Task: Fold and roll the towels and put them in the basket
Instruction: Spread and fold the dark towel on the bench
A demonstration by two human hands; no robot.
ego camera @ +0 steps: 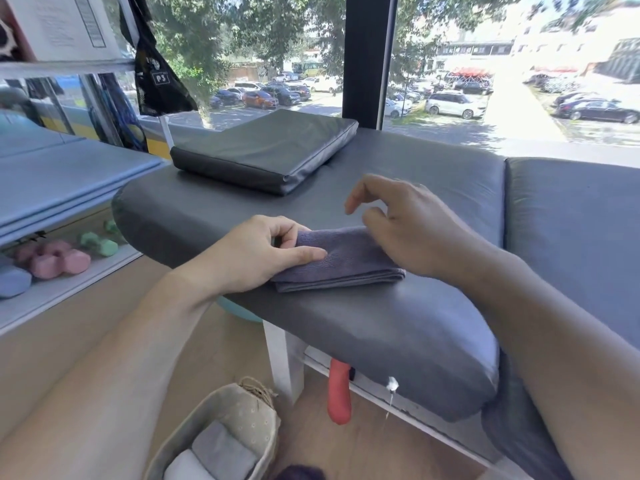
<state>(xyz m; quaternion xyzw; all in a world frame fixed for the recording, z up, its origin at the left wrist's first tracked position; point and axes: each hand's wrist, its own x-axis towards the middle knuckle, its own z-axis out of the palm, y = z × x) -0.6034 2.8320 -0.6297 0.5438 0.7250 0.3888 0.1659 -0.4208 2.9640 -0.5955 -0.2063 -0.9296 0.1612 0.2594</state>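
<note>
Pinching folded towel (341, 259) end, left hand (256, 252); right hand (412, 225) loosely curled above, holding nothing.

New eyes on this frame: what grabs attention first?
A folded grey towel lies near the front edge of the padded bench. The left hand holds its left end while the right hand hovers at its right end. On the floor below sits the basket, rolled towels already inside.

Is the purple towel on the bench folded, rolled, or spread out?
Folded, not yet rolled. The towel lies flat in stacked layers, visible at its near edge, with the left hand holding its left end.
</note>
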